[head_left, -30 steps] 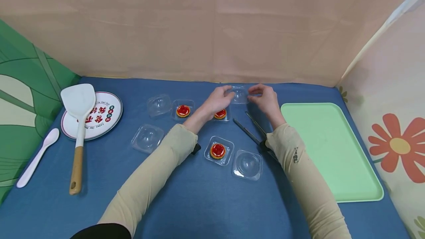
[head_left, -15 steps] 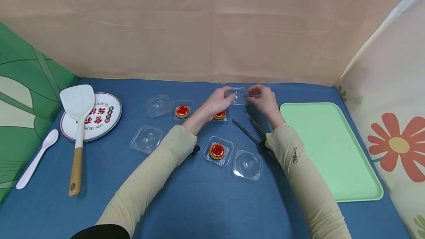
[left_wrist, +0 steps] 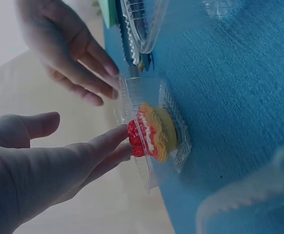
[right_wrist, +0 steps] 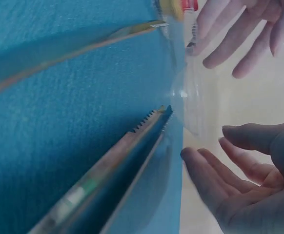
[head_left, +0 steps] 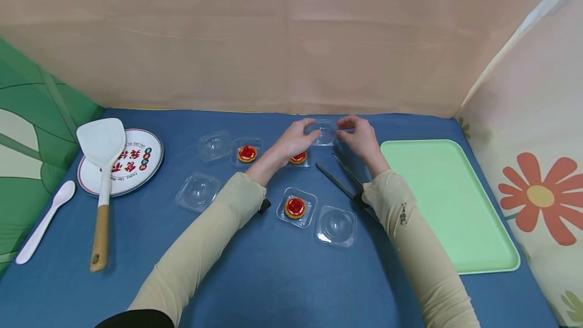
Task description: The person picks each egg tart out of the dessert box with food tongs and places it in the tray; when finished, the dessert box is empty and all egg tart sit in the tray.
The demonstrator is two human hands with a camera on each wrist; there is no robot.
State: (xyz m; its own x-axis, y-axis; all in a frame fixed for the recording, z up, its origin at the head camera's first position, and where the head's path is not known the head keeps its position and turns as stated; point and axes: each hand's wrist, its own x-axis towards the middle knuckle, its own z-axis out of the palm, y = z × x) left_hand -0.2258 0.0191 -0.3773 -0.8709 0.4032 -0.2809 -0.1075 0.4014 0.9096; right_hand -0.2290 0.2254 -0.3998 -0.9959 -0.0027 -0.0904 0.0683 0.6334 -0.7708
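Note:
At the back of the table, a clear plastic lid half (head_left: 324,134) lies between my two hands. My left hand (head_left: 296,139) is at its left side, fingers extended, partly covering a clear box (head_left: 306,163) with a red-topped tart (head_left: 298,158). In the left wrist view, the fingertips of my left hand (left_wrist: 73,161) are right at the box rim beside the tart (left_wrist: 154,132). My right hand (head_left: 360,136) is at the lid's right edge. In the right wrist view, the fingers of my right hand (right_wrist: 249,180) are loosely bent, thumb apart, with nothing between them.
Black serrated tongs (head_left: 346,181) lie below my right hand. Two more tarts in open clear boxes (head_left: 278,211) stand in the middle, with empty lid halves (head_left: 337,226) nearby. A green tray (head_left: 448,206) is right; a plate (head_left: 146,166), white spatula (head_left: 102,143) and white spoon (head_left: 45,224) are left.
The head view drifts slightly, shifting the scene a little to the left. Both hands keep nearly the same place around the clear lid half.

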